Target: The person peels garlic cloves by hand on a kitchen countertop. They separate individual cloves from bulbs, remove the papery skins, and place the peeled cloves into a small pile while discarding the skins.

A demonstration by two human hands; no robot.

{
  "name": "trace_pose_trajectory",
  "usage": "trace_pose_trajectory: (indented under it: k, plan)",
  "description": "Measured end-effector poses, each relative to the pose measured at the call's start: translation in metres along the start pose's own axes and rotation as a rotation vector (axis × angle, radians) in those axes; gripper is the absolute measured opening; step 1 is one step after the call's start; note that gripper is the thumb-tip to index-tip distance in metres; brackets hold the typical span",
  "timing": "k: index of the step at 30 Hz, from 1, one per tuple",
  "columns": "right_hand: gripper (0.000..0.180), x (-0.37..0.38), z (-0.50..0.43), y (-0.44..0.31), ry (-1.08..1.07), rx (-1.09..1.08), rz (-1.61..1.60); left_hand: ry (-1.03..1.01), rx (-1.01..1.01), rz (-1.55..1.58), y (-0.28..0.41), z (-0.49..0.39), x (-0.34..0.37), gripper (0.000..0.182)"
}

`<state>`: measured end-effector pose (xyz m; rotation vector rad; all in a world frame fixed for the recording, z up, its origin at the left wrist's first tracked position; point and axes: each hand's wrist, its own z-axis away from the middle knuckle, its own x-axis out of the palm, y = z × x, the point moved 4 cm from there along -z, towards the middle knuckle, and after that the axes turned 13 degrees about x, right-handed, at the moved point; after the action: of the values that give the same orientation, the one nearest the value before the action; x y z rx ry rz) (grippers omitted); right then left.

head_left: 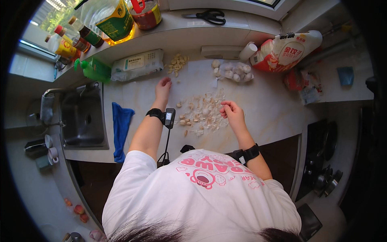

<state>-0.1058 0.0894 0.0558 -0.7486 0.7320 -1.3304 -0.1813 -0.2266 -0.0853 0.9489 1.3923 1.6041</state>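
My left hand (163,87) is stretched over the countertop, just short of a pile of peeled garlic cloves (177,63). Its fingers are loosely curled, and their undersides are hidden. My right hand (233,113) hovers at the right edge of a scatter of papery garlic skins (208,109), thumb and fingers bent close together. Whether anything small sits between those fingertips cannot be made out. Several unpeeled garlic cloves (184,121) lie at the left side of the skins. Beyond my right hand rests a bag of garlic bulbs (237,72), with loose bulbs (216,64) beside it.
A blue cloth (121,131) lies between the sink (83,121) and my left arm. Along the back are a wipes pack (137,65), a green pump bottle (96,69), a knife (222,56) and a flour bag (287,51). Black-handled scissors (210,16) rest on the ledge.
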Motion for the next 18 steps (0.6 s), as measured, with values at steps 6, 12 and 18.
trace_pose_trajectory:
  k: [6,12,18]
  plan:
    - [0.023,0.012,-0.001,0.008,-0.09,0.028,-0.015,-0.594,0.595,-0.68,0.029,0.065,0.041,0.021]
    - [0.025,0.013,0.008,0.006,-0.085,0.033,0.014,-0.282,0.32,-0.938,0.037,0.075,0.046,0.021]
    - [0.025,0.006,0.017,0.01,-0.055,0.045,0.022,-0.167,0.616,-0.902,0.025,0.039,0.032,0.021]
